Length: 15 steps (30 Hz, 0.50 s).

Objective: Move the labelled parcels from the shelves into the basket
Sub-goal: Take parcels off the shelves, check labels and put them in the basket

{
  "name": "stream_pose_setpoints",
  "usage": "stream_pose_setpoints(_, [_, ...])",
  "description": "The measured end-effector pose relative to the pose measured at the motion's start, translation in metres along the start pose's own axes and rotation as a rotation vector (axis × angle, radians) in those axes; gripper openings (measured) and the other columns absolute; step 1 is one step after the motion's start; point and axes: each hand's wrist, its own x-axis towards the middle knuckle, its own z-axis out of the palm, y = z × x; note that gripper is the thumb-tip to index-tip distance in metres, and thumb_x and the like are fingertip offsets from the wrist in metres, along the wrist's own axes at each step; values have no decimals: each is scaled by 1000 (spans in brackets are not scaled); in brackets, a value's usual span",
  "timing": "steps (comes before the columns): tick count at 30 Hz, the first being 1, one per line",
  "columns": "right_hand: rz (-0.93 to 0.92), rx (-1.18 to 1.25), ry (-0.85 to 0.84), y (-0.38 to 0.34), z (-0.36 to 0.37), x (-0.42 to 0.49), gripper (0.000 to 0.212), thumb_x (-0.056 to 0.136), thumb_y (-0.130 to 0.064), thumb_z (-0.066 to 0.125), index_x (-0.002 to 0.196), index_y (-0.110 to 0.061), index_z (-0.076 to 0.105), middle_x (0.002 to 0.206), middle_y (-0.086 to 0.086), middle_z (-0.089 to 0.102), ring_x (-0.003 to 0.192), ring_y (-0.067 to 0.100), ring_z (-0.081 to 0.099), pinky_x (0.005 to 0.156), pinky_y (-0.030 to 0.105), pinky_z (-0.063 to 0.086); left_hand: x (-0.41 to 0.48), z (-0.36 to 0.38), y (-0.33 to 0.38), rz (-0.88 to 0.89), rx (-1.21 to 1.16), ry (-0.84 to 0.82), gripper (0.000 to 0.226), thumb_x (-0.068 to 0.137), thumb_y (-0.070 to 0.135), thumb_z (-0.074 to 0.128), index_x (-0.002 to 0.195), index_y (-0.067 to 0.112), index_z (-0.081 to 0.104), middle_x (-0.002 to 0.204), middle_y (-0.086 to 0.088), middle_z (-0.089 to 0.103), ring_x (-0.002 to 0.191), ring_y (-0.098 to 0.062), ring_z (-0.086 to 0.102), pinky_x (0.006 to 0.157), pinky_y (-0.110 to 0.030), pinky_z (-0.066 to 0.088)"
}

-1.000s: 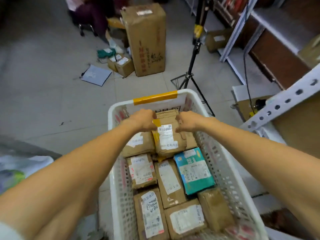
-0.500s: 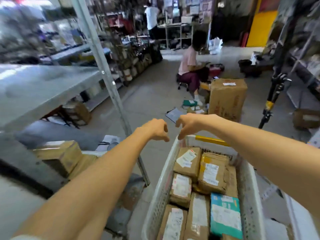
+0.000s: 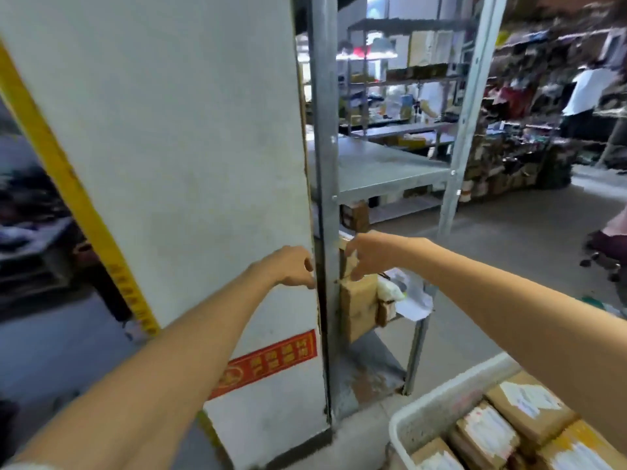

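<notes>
Brown cardboard parcels (image 3: 359, 305) are stacked on a low shelf just right of a metal upright (image 3: 324, 198). My right hand (image 3: 368, 257) hovers over the top of that stack with its fingers loosely curled downward; I see nothing held in it. Left of the upright and in front of the white pillar, my left hand (image 3: 293, 266) is also loosely curled and holds nothing. The white basket (image 3: 441, 393) sits at the bottom right, with several labelled parcels (image 3: 488, 434) inside it.
A wide white pillar (image 3: 169, 164) with a red sticker (image 3: 268, 362) fills the left. A bare grey shelf board (image 3: 383, 167) sits above the parcels. A white plastic bag (image 3: 409, 296) lies beside them. More shelving stands behind, and a seated person (image 3: 610, 235) is at the right edge.
My view has swung left, from the basket up to the shelf unit. Both hands have left the basket and now reach toward the low shelf; the basket has slid to the bottom right.
</notes>
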Motion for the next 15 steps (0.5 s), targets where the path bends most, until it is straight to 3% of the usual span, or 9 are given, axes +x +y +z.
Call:
stream_pose_setpoints(4, [-179, 40, -29, -105, 2, 1, 67, 87, -36, 69, 145, -19, 40, 137, 6, 51, 118, 25, 54, 96, 32, 46, -93, -8, -78, -222, -73, 79, 49, 80, 35, 72, 124, 16, 59, 121, -2, 61, 105, -21, 59, 88, -33, 50])
stream_pose_setpoints(9, [-510, -27, -91, -237, 8, -24, 60, 90, -33, 66, 142, -14, 44, 141, 8, 48, 125, 26, 49, 100, 33, 42, -241, -5, -155, -475, -65, 140, 32, 77, 31, 70, 104, 14, 70, 106, -5, 68, 88, -21, 63, 73, -32, 53])
stream_pose_setpoints(12, [-729, -108, -92, -321, 10, -50, 53, 91, -30, 63, 134, -1, 52, 134, 19, 53, 116, 29, 53, 80, 33, 44, -337, 2, -184, -662, -69, 100, 33, 79, 29, 71, 102, 6, 70, 101, -13, 68, 92, -30, 64, 71, -33, 50])
stream_pose_setpoints(14, [-850, -130, -98, -375, 12, -69, 55, 90, -34, 65, 136, -8, 49, 134, 13, 52, 104, 21, 51, 67, 25, 38, -399, 4, -201, -782, -61, 117, 36, 79, 33, 70, 102, 5, 70, 100, -12, 67, 94, -31, 64, 74, -34, 53])
stream_pose_setpoints(15, [-915, -141, -106, -401, 12, -79, 57, 90, -35, 65, 139, -12, 47, 135, 10, 50, 105, 20, 50, 69, 22, 38, -429, 4, -207, -841, -71, 139, 38, 79, 35, 71, 103, 6, 70, 99, -10, 65, 96, -31, 64, 77, -33, 53])
